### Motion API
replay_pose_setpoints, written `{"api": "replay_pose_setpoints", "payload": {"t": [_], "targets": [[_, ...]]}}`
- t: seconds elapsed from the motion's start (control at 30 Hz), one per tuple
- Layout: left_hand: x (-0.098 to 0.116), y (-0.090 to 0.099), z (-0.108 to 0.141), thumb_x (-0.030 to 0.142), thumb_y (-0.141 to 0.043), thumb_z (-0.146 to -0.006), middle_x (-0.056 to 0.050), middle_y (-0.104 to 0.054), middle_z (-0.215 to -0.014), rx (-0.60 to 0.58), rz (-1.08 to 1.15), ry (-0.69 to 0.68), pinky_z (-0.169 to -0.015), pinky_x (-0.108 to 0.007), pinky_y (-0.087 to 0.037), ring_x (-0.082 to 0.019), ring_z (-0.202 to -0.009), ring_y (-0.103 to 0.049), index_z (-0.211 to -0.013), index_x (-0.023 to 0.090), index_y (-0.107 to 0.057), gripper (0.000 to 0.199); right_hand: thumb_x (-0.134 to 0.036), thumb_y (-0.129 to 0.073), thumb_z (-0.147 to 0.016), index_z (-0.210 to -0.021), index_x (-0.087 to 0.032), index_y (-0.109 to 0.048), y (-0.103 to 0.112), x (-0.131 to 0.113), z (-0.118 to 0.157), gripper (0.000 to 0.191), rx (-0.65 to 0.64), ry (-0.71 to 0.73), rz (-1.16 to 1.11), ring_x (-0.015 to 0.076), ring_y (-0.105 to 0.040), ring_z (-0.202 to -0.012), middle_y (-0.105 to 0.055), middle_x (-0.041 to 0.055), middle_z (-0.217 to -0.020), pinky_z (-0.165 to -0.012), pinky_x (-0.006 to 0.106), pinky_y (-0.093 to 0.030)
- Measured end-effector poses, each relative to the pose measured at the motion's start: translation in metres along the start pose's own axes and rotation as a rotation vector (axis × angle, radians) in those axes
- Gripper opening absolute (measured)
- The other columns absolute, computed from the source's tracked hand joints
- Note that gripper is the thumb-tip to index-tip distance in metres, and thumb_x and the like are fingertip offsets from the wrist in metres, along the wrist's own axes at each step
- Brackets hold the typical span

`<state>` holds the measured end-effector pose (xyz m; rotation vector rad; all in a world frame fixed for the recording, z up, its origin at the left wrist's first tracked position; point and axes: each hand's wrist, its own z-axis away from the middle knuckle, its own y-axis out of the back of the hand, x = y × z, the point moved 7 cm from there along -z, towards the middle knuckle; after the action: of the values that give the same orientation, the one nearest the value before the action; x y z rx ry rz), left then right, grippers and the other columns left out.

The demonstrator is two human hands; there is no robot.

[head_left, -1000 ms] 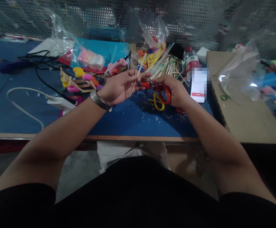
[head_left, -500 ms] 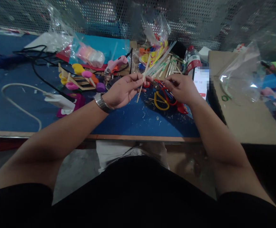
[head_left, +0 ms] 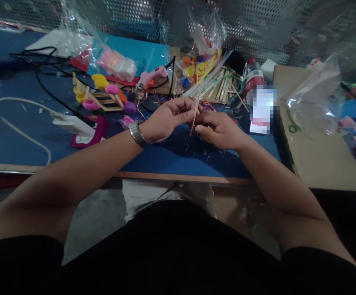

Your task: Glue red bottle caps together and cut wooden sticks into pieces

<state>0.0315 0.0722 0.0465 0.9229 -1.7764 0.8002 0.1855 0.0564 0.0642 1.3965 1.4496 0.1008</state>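
Observation:
My left hand [head_left: 170,119], with a metal watch [head_left: 138,134] at its wrist, pinches a thin wooden stick [head_left: 198,96] between thumb and fingers. The stick stands at a steep slant, its lower end close to my right thumb. My right hand [head_left: 219,129] is curled just right of the stick, palm down. Its fingers partly hide behind the left fingertips, and what they hold cannot be made out. A bit of a yellow loop [head_left: 208,137] shows beneath the right hand, and red strands [head_left: 210,106] lie behind it.
Wooden sticks [head_left: 225,88] lie behind my hands. To the left are a pink glue gun [head_left: 153,76], a stick-and-clay model [head_left: 104,98] and a purple power socket [head_left: 96,130] with cables. A phone [head_left: 259,126], a bottle [head_left: 253,78] and cardboard [head_left: 322,155] are at right.
My right hand has moved left and toward me, from the red and yellow loops to beside the stick. My left hand has shifted slightly right, still holding the stick.

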Motion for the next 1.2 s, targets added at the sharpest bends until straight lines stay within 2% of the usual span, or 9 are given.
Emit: {"api": "replay_pose_setpoints", "payload": {"t": [0.1,0.23,0.43,0.57,0.67,0.77,0.9,1.03,1.2], "targets": [[-0.001,0.000,0.000,0.064,-0.095,-0.087,-0.001,-0.069,-0.090,0.013,-0.015,0.000,-0.080,-0.030,-0.060,-0.013,-0.079,-0.066,-0.089,0.020,-0.075,0.049,-0.074,-0.066,-0.107,-0.101,-0.021,-0.080,-0.004,0.002,-0.001,0.054,0.021,-0.040,-0.031,0.0197,-0.071,-0.085,-0.080,0.0047,-0.093,-0.082,0.033,-0.053],[-0.001,0.001,0.000,0.063,-0.096,-0.087,-0.001,-0.071,-0.093,0.027,0.004,-0.015,-0.082,-0.028,-0.060,-0.013,-0.085,-0.068,-0.090,0.020,-0.076,0.047,-0.077,-0.073,-0.100,-0.093,-0.021,-0.078,0.000,0.006,-0.001,0.056,0.039,-0.118,-0.098,0.0184,-0.068,-0.080,-0.079,0.0037,-0.088,-0.078,0.032,-0.052],[-0.005,0.006,-0.001,0.061,-0.096,-0.087,-0.002,-0.074,-0.092,0.041,0.037,0.015,-0.078,-0.027,-0.060,-0.012,-0.080,-0.069,-0.091,0.019,-0.075,0.047,-0.075,-0.079,-0.097,-0.090,-0.021,-0.078,0.007,0.010,0.001,0.054,0.089,-0.207,-0.333,0.0158,-0.064,-0.073,-0.075,0.0023,-0.081,-0.071,0.031,-0.053],[-0.004,0.016,-0.001,0.054,-0.093,-0.091,-0.002,-0.076,-0.088,0.086,-0.188,-0.034,-0.074,-0.027,-0.058,-0.011,-0.073,-0.067,-0.095,0.018,-0.078,0.039,-0.074,-0.079,-0.098,-0.094,-0.022,-0.081,0.011,0.014,0.003,0.052,0.109,-0.270,-0.402,0.0137,-0.063,-0.069,-0.076,0.0024,-0.082,-0.067,0.030,-0.055],[-0.001,0.017,0.001,0.051,-0.090,-0.092,-0.005,-0.082,-0.097,0.097,-0.412,-0.082,-0.074,-0.026,-0.057,-0.013,-0.078,-0.069,-0.106,0.018,-0.083,0.037,-0.073,-0.080,-0.098,-0.096,-0.023,-0.082,0.012,0.015,0.004,0.051,0.117,-0.280,-0.409,0.0132,-0.064,-0.070,-0.077,0.0021,-0.083,-0.066,0.029,-0.055],[0.001,0.015,0.003,0.052,-0.086,-0.094,-0.008,-0.085,-0.101,0.078,-0.508,-0.117,-0.079,-0.028,-0.059,-0.016,-0.086,-0.074,-0.111,0.018,-0.085,0.038,-0.071,-0.080,-0.099,-0.098,-0.022,-0.083,0.011,0.014,0.004,0.049,0.104,-0.262,-0.438,0.0123,-0.064,-0.069,-0.077,0.0021,-0.083,-0.065,0.027,-0.054],[0.004,0.012,0.004,0.049,-0.081,-0.097,-0.009,-0.085,-0.099,0.041,-0.486,-0.144,-0.082,-0.032,-0.059,-0.019,-0.088,-0.076,-0.102,0.019,-0.086,0.031,-0.068,-0.080,-0.100,-0.098,-0.022,-0.083,0.008,0.014,0.003,0.047,0.083,-0.229,-0.442,0.0119,-0.064,-0.068,-0.078,0.0027,-0.083,-0.063,0.026,-0.053],[0.008,0.013,0.003,0.040,-0.081,-0.093,-0.006,-0.081,-0.089,0.068,-0.522,-0.142,-0.078,-0.030,-0.056,-0.017,-0.081,-0.070,-0.093,0.018,-0.084,0.022,-0.072,-0.080,-0.098,-0.098,-0.022,-0.083,0.010,0.013,0.004,0.050,0.101,-0.230,-0.387,0.0127,-0.064,-0.066,-0.078,0.0028,-0.082,-0.062,0.028,-0.055],[0.005,0.020,0.001,0.043,-0.082,-0.095,-0.003,-0.074,-0.080,0.150,-0.340,-0.090,-0.072,-0.027,-0.058,-0.013,-0.071,-0.067,-0.090,0.018,-0.080,0.026,-0.079,-0.079,-0.095,-0.097,-0.026,-0.081,0.023,0.013,0.007,0.054,0.250,-0.228,-0.275,0.0135,-0.064,-0.062,-0.075,0.0013,-0.079,-0.060,0.031,-0.059]]}}
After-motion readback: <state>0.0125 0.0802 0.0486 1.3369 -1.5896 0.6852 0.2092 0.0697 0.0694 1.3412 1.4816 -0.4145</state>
